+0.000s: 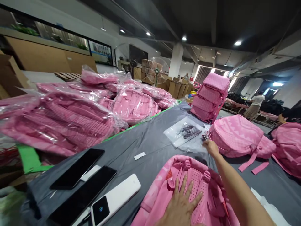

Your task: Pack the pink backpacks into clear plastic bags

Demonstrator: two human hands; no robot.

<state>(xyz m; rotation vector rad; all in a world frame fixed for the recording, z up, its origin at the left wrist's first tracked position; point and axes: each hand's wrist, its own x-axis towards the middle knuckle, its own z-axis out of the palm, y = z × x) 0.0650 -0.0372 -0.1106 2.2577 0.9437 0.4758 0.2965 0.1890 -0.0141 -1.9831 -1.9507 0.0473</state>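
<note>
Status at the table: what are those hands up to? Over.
Left hand spread flat on nearest backpack. Right hand at small dark item, grip unclear. Backpack straps up; white gadget close on its left.

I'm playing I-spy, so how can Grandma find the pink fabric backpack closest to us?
Find the grey cloth-covered table. At its near side lies the pink fabric backpack, shoulder straps up. Unlike the pink backpacks farther right, it has a bare left hand spread on its back.

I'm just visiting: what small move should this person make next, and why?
Perhaps the right hand should bring the small dark item to the nearest pink backpack: that hand appears to be touching the item, while the left hand lies spread on the backpack, seemingly steadying it.
</note>
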